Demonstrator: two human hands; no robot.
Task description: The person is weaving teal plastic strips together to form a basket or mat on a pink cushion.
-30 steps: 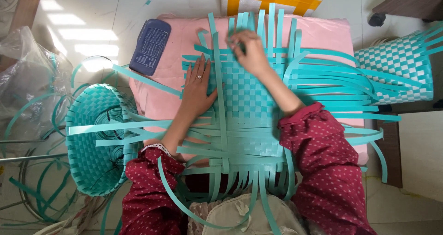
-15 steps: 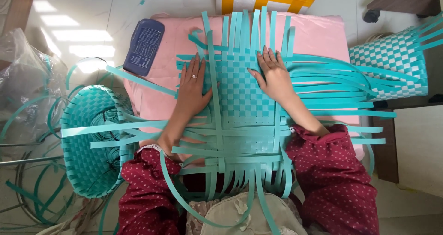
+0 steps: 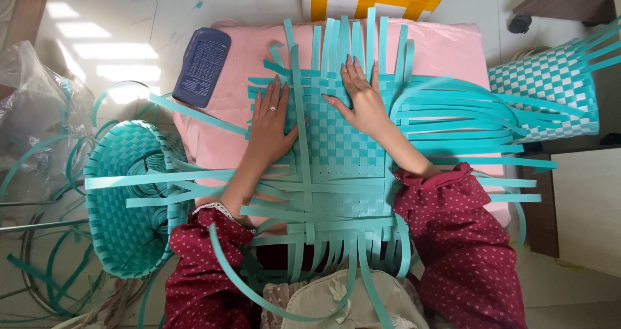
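The woven mat lies on the pink cushion, its near edge hidden behind the sleeves. Left hand and right hand press it flat, fingers spread, gripping nothing. Loose strips crowd the right; bare cushion shows at the far edge

Bright, even daylight fills the view. At ten o'clock, window-shaped patches of glare burn white on the glossy floor tiles. Shadows under the forearms are soft and short. Focus is sharp at centre; wide-angle distortion bends lines toward the edges, and the corners soften slightly.
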